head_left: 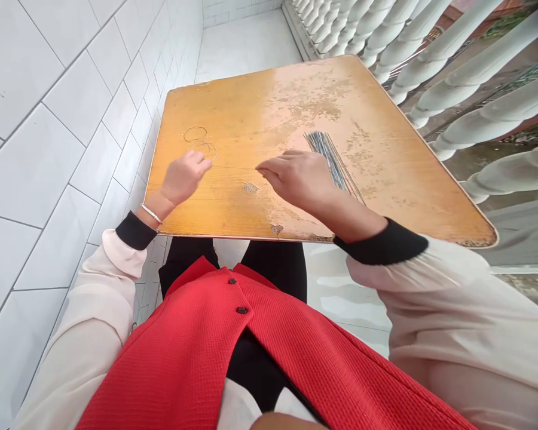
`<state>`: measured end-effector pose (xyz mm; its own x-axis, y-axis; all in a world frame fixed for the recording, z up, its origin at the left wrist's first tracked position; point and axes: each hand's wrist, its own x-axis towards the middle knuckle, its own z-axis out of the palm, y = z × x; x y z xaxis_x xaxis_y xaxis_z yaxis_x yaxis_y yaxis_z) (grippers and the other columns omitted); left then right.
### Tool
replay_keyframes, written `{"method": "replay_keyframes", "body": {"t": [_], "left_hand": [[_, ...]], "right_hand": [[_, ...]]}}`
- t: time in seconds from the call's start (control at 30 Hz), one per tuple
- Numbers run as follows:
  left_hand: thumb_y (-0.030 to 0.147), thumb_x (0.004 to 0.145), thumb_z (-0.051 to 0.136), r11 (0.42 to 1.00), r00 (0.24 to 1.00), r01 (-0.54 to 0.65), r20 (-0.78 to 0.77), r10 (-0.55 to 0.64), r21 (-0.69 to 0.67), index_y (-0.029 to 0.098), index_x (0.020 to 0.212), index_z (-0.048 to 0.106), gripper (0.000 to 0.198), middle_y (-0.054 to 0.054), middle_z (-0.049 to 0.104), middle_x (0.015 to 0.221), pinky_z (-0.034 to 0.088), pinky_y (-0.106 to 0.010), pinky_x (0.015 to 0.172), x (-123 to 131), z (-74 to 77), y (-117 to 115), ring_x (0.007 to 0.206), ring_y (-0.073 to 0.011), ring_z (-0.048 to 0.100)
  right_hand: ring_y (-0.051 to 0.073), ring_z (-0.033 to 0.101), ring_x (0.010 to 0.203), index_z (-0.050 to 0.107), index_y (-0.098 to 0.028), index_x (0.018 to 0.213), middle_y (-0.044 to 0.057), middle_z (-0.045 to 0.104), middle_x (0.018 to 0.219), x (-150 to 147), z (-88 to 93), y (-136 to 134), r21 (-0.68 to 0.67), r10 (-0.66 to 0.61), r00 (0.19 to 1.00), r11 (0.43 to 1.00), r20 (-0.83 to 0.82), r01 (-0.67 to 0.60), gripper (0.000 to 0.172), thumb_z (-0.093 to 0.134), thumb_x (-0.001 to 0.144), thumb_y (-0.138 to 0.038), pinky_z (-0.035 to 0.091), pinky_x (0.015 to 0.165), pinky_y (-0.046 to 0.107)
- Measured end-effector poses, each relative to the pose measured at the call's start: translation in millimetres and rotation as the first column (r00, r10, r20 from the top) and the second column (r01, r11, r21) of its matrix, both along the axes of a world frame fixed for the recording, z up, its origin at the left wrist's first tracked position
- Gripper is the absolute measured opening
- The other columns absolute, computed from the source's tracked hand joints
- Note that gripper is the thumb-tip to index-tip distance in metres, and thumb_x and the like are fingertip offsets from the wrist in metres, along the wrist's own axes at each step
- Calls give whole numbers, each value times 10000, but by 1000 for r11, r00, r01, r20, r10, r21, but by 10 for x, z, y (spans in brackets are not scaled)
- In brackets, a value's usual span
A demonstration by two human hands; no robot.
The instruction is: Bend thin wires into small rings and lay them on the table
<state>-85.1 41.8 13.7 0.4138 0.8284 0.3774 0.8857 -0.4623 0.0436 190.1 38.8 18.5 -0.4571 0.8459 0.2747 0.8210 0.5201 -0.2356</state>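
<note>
A thin wire (233,168) runs nearly straight across between my two hands, just above the tabletop. My left hand (186,174) has its fingers closed on the wire's left part. A faint, thin loop (216,150) shows just beyond these fingers; whether it joins the wire I cannot tell. My right hand (298,179) pinches the wire's other end between thumb and fingertips, palm down. Beside and partly behind that hand lies a bundle of grey, straight wires (325,146). One dark wire ring (195,127) rests flat on the table past my left hand.
The worn wooden table (237,107) has peeling patches and rounded corners. A white tiled wall (58,149) stands close along the left. White balusters (479,119) line the right side. Pale floor (251,45) shows beyond the table's far edge.
</note>
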Motion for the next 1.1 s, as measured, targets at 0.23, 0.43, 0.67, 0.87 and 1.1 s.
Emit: {"method": "replay_keyframes", "body": {"t": [0.23,0.43,0.67,0.87,1.1], "left_hand": [[74,882,438,994,987,-108,120,107,0,243,756,657,304,-85,573,759,436,-400,766,-497,-37,257,859,-254,524],[103,939,380,957,960,-280,-4,281,-74,180,944,683,312,-117,652,916,455,-380,821,-437,-24,294,897,-249,591],[228,1012,402,923,892,-373,237,384,-91,194,995,632,233,-80,634,868,412,-311,753,-311,18,368,832,-214,607],[288,1001,511,905,783,-414,469,409,-97,214,817,568,207,0,426,636,337,-314,678,-260,81,385,665,-192,539],[343,1017,498,950,672,-301,687,276,-87,237,783,497,257,12,473,621,379,-290,680,-230,34,388,672,-175,556]], "right_hand": [[313,584,1070,621,-249,694,95,690,746,-448,-59,691,-124,3,974,992,-228,-33,214,569,900,-229,481,905,433],[295,647,1008,595,-227,736,108,720,892,-544,-155,886,-119,-93,967,991,-238,66,191,556,919,-189,470,966,478],[211,667,734,562,-233,700,17,663,678,-693,-164,825,-187,-189,813,977,-551,100,208,572,892,-152,543,869,444],[119,583,497,515,-223,711,-32,625,603,-820,-168,794,-356,-319,632,932,-706,73,248,546,926,-104,558,636,316],[69,566,456,487,-214,763,-70,613,562,-992,-253,771,-456,-401,353,886,-846,-87,249,509,971,-78,489,453,177]]}}
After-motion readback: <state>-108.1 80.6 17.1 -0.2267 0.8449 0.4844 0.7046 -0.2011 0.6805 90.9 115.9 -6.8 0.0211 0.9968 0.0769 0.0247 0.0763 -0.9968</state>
